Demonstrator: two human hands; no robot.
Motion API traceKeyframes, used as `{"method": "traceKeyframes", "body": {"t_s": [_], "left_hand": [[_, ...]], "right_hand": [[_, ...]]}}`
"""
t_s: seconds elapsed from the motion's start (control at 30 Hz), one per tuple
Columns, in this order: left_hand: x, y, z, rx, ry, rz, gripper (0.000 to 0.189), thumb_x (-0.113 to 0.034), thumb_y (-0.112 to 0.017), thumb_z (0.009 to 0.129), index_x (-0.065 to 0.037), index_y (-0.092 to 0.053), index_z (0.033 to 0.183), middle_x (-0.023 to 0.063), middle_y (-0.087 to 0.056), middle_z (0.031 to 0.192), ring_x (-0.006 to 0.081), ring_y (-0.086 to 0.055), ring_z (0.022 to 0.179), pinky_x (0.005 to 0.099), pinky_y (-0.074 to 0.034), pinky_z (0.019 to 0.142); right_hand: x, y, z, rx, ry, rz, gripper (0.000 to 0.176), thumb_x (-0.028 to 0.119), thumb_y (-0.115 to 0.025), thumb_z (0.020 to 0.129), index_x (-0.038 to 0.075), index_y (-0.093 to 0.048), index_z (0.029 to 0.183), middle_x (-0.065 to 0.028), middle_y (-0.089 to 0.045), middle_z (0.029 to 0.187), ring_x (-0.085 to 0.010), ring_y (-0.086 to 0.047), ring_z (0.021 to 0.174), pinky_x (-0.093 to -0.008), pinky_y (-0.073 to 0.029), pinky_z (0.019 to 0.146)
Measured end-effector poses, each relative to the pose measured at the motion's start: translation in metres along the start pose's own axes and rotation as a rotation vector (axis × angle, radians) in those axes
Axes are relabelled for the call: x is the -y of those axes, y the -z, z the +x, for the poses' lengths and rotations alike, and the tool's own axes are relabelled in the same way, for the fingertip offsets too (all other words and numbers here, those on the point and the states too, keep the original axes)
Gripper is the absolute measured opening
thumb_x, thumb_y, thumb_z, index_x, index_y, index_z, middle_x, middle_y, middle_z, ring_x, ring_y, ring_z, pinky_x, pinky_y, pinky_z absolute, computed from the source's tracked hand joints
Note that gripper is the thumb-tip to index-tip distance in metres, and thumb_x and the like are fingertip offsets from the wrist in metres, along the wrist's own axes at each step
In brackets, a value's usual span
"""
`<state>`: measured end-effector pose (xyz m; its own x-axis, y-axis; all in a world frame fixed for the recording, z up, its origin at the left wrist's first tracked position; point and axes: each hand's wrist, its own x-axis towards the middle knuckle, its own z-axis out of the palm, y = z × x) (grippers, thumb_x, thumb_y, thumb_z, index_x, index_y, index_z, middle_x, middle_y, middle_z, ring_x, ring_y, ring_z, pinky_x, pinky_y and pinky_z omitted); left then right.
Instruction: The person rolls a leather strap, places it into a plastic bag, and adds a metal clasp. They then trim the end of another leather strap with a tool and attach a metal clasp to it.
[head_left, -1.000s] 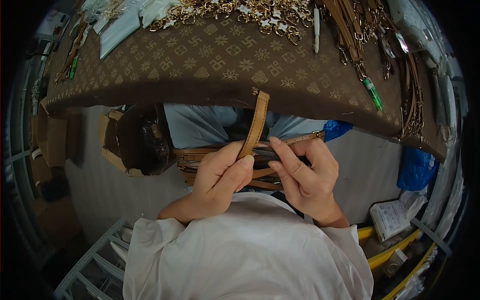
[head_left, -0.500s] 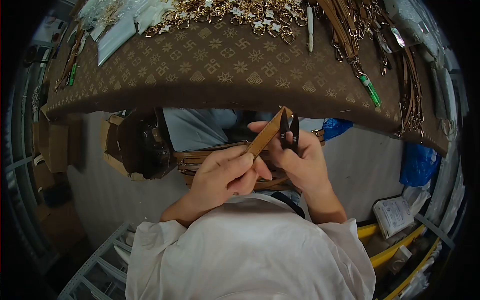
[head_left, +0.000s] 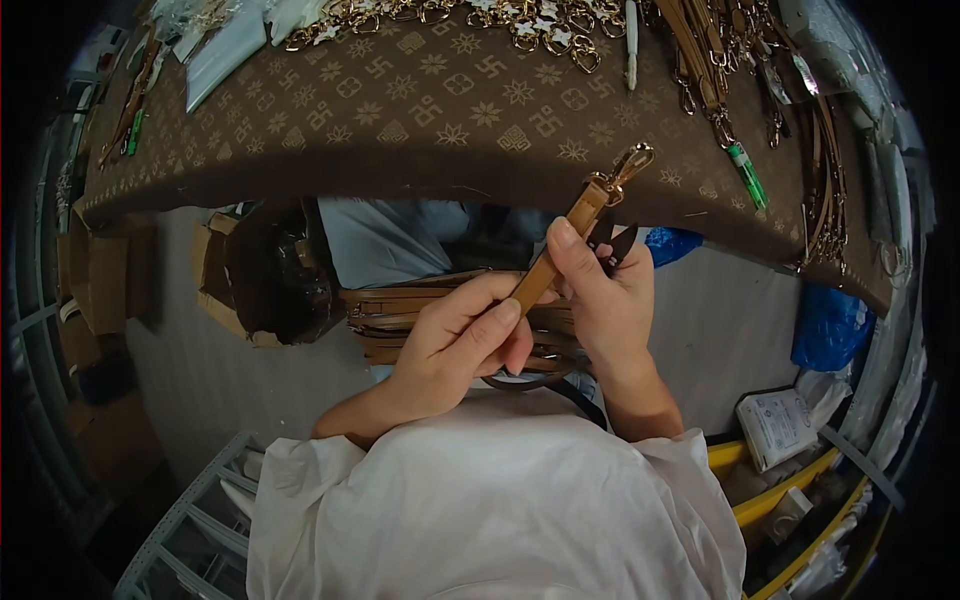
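My left hand (head_left: 455,345) is pinching the strap (head_left: 583,212) low down, thumb and forefinger closing flat on its tan face while the other fingers are curling loosely underneath. My right hand (head_left: 603,300) is gripping the same strap just above, its forefinger lying along the leather and its remaining fingers folding around black snips (head_left: 616,243), whose dark tips are showing just beside the strap; I cannot tell whether the blades are parted. The strap is rising at a slant from between my hands toward the table (head_left: 440,110), and its upper end is carrying a gold clasp (head_left: 628,162) that is showing in front of the table's near edge. Both hands are working below that edge, over my lap, where a bundle of straps (head_left: 400,308) is lying crosswise, touching the undersides of my fingers. The table is wearing a brown patterned cloth. Along its far side a heap of clasps (head_left: 520,22) is lying, with a white pen (head_left: 631,42) just to its right and more straps (head_left: 700,50) trailing down the right part. A green marker (head_left: 746,175) is lying near the front edge, to the right of the clasp. A cardboard box (head_left: 215,275) is sitting under the table at the left, and a blue bag (head_left: 825,330) is lying at the right.
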<state>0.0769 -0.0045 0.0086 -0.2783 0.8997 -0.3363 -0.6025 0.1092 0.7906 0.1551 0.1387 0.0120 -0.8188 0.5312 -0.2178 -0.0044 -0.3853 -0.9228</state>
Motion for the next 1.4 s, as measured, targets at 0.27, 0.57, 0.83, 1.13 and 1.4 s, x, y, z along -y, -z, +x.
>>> {"method": "traceKeyframes", "body": {"t_s": [0.27,0.57,0.83,1.13,1.4], "left_hand": [[0.000,0.000,0.004,-0.058,-0.097,0.192,0.025,-0.016,-0.038,0.098,0.001,-0.056,0.096,-0.0023,-0.042,0.060,0.0037,-0.036,0.052,0.0201,-0.030,0.049],[0.003,-0.004,0.008,-0.075,-0.119,0.171,0.025,-0.019,-0.042,0.095,0.002,-0.056,0.092,0.0003,-0.044,0.057,0.0045,-0.035,0.048,0.0202,-0.028,0.047],[-0.006,0.008,0.013,0.152,0.225,-0.481,0.016,-0.016,-0.051,0.090,0.000,-0.050,0.091,0.0064,-0.052,0.062,0.0080,-0.044,0.041,0.0229,-0.041,0.038],[0.005,-0.003,0.002,-0.267,-0.199,0.055,0.006,-0.001,-0.052,0.088,0.000,-0.050,0.094,0.0029,-0.055,0.068,0.0030,-0.048,0.052,0.0173,-0.039,0.045],[0.015,-0.003,0.003,-0.400,-0.341,0.447,0.008,0.001,-0.061,0.082,0.000,-0.053,0.086,-0.0008,-0.057,0.068,0.0003,-0.049,0.055,0.0153,-0.038,0.048]], "right_hand": [[0.001,-0.003,-0.002,0.074,-0.016,0.109,0.023,0.018,-0.059,0.091,0.002,-0.060,0.075,0.0047,-0.053,0.064,-0.0017,-0.040,0.060,-0.0190,-0.032,0.053],[-0.011,0.008,-0.002,-0.014,-0.078,0.066,0.023,0.020,-0.062,0.089,0.001,-0.062,0.076,0.0036,-0.054,0.065,-0.0025,-0.040,0.057,-0.0205,-0.031,0.051],[-0.020,0.013,0.004,0.271,0.175,0.205,0.020,0.020,-0.063,0.088,0.001,-0.063,0.087,-0.0021,-0.062,0.079,-0.0055,-0.049,0.064,-0.0197,-0.038,0.056],[-0.019,0.010,-0.008,0.057,0.040,0.049,0.014,0.012,-0.066,0.085,-0.001,-0.062,0.084,0.0008,-0.059,0.073,-0.0046,-0.048,0.061,-0.0196,-0.040,0.056],[-0.003,0.005,-0.010,0.081,0.229,-0.510,0.009,0.002,-0.069,0.074,-0.003,-0.063,0.079,-0.0043,-0.056,0.064,-0.0068,-0.047,0.051,-0.0224,-0.035,0.046]]}}
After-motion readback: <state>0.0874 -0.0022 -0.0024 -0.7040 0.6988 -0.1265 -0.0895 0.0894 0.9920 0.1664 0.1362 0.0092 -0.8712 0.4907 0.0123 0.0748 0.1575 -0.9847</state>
